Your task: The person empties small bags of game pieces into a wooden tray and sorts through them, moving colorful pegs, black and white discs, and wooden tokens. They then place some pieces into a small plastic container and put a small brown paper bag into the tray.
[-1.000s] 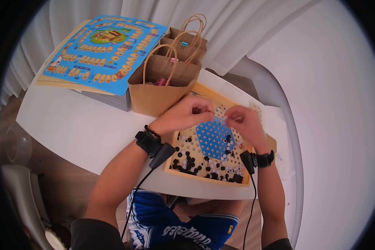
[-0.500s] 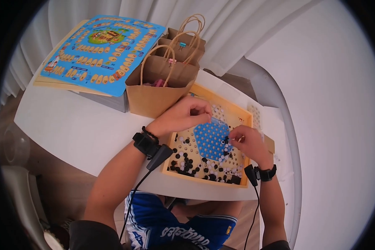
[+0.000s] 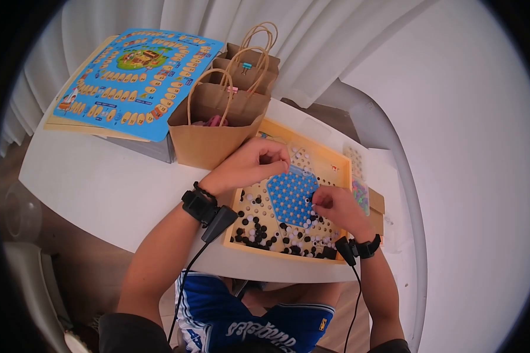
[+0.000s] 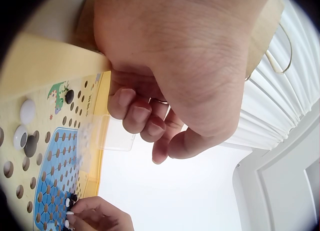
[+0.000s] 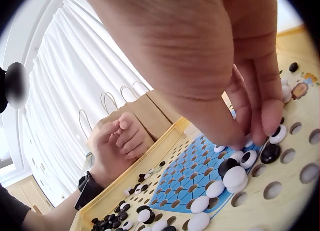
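Note:
A shallow wooden game board (image 3: 300, 154) with a blue hexagon (image 3: 290, 197) and rows of holes lies before me. My right hand (image 3: 340, 210) is at the hexagon's right edge, pinching a white stone (image 4: 70, 213) between thumb and fingertips. Black and white stones lie around those fingertips, among them a black stone (image 5: 270, 153) and stacked white stones (image 5: 235, 177). Over the board's far left side hovers my left hand (image 3: 254, 166), its fingers loosely curled and thumb near the index finger. Nothing shows between them in the left wrist view.
Brown paper bags (image 3: 209, 141) with clips stand behind the board's left side. Farther left, a blue printed game sheet (image 3: 153, 106) lies on a stack. A clear bag of colourful pieces (image 3: 360, 197) sits beside the board's right wall. Loose stones (image 3: 256, 232) gather along its near side.
My right hand has come down from the hexagon's far edge to its right edge, away from my left hand. The left hand keeps about the same pose over the board.

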`<state>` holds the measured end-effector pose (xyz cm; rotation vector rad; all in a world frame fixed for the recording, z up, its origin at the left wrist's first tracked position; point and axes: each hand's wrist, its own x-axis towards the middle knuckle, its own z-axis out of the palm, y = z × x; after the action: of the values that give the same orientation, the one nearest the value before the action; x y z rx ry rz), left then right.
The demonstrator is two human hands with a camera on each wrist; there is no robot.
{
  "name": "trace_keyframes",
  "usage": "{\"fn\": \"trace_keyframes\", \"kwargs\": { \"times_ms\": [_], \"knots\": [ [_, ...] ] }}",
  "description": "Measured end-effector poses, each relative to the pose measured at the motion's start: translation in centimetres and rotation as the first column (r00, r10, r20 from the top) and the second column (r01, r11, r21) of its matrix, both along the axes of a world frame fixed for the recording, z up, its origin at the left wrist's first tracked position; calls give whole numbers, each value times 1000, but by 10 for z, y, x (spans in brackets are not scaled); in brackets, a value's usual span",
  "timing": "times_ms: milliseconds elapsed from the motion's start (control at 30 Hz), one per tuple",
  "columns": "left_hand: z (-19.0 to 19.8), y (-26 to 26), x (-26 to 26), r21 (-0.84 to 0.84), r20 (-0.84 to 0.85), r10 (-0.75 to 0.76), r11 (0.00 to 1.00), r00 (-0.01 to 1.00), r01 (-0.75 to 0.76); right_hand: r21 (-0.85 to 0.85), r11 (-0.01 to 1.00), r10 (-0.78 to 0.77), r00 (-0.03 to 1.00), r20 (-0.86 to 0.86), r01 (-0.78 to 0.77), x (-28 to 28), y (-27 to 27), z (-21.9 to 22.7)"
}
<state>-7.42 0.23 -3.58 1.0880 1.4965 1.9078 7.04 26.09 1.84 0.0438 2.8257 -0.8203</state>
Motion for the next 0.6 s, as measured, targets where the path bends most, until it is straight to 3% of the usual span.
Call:
{"fn": "trace_keyframes", "kwargs": {
  "times_ms": [167,233,333,600],
  "knots": [
    [-3,1,-1,2,-14,5,1000,1000,-5,42,998,52,999,-12,-51,3,-10,5],
    [-3,1,-1,2,-17,5,1000,1000,-5,170,974,167,982,-82,-152,4,-12,4],
    [-2,1,0,7,-10,1,1000,1000,-1,197,968,161,987,-20,-154,4,-10,4],
    [-7,4,-2,24,-20,3,1000,1000,-3,106,987,121,993,14,-122,0,1,9]
  ]
}}
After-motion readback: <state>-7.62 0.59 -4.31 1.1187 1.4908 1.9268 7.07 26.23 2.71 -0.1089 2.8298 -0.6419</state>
